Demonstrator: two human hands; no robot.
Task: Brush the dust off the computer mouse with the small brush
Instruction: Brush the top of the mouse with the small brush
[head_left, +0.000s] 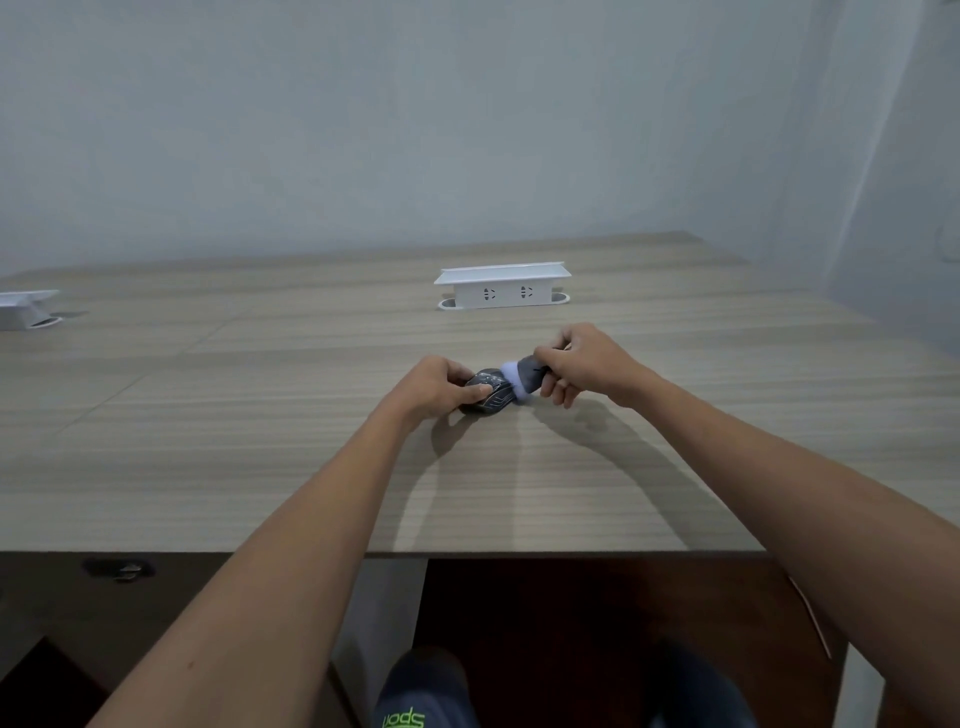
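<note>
Head view — left hand (434, 387) fingers clamp the mouse (485, 397); right hand (584, 364) fingers grip the brush (524, 379) — bristles touching it.

wooden desk (260, 457), white socket box (503, 288)

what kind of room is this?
Probably an office or meeting room: a long wood-grain table with white pop-up socket boxes set into it, against a bare pale wall.

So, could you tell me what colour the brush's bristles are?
White bristles, seen in the head view.
</note>
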